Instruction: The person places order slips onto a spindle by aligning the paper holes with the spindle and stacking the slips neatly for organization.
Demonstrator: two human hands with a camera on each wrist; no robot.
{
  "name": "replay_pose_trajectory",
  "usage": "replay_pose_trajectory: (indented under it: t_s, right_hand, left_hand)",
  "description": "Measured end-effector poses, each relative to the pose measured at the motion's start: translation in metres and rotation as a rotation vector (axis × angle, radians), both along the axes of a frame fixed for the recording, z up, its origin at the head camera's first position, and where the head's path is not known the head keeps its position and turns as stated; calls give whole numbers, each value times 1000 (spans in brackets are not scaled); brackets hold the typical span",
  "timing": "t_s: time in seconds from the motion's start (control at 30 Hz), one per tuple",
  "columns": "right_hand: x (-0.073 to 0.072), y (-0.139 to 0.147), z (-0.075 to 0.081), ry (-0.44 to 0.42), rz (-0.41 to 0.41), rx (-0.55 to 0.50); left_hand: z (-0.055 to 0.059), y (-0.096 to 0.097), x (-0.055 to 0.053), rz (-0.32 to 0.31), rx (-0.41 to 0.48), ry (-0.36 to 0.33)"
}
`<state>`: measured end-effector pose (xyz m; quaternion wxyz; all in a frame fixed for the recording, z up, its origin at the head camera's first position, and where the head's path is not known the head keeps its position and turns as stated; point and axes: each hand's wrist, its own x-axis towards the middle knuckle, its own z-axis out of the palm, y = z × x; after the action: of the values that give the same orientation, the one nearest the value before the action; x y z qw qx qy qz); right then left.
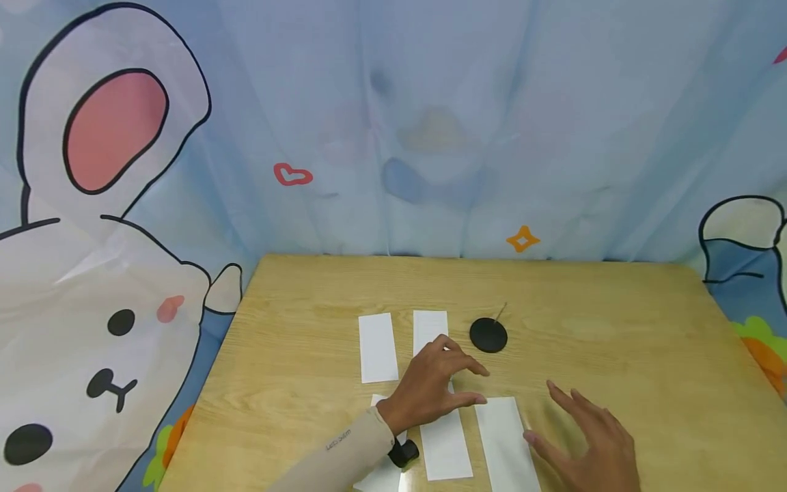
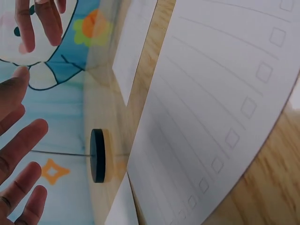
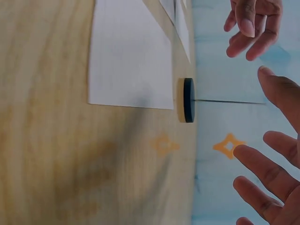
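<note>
Both hands are held over a wooden table, fingers spread and nothing between them. My left hand (image 1: 430, 386) hovers above several white paper slips, partly hiding the far middle slip (image 1: 430, 324) and the near middle slip (image 1: 447, 447). To the right of a plain-looking slip (image 1: 507, 444) is my right hand (image 1: 590, 447), palm turned inward. Beyond the hands stands a bill spike (image 1: 488, 335), a black round base with a thin upright rod; no paper is on it. In the left wrist view, one slip (image 2: 211, 93) shows printed lines and small checkboxes.
Another slip (image 1: 378, 348) lies at the far left of the group, and one (image 1: 381, 478) is partly under the left forearm. The wooden table (image 1: 645, 328) ends at a blue cartoon-printed curtain (image 1: 461, 102). A dark wrist camera (image 1: 404, 452) sits on the left wrist.
</note>
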<state>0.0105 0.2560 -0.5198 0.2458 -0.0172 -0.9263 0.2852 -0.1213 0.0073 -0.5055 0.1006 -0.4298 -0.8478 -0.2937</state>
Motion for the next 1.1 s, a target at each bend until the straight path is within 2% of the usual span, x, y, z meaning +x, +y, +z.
replay_pose_trajectory:
  t_s: [0.17, 0.23, 0.33, 0.5, 0.6, 0.7, 0.8, 1.1]
  right_hand:
    - [8, -6, -9, -54, -12, 26]
    - [11, -9, -11, -110, -30, 52]
    - [15, -10, -14, -246, -39, 100]
    - [16, -2, -20, -468, 22, 147]
    - [15, 2, -25, -646, 51, 157]
    - [17, 3, -30, -772, 51, 154]
    - [20, 2, -34, -802, 43, 156]
    - [21, 1, -37, -718, 80, 149]
  left_hand:
    - [-4, 5, 1, -8, -18, -39]
    - [-5, 6, 1, -15, -28, -52]
    - [-7, 10, 1, -22, -47, -42]
    - [-11, 18, 5, -27, -90, -1]
    - [-13, 23, 8, -26, -138, -11]
    - [-16, 27, 12, -25, -186, -29]
    - [-18, 32, 14, -24, -231, -28]
    - [-18, 40, 17, 6, -360, 28]
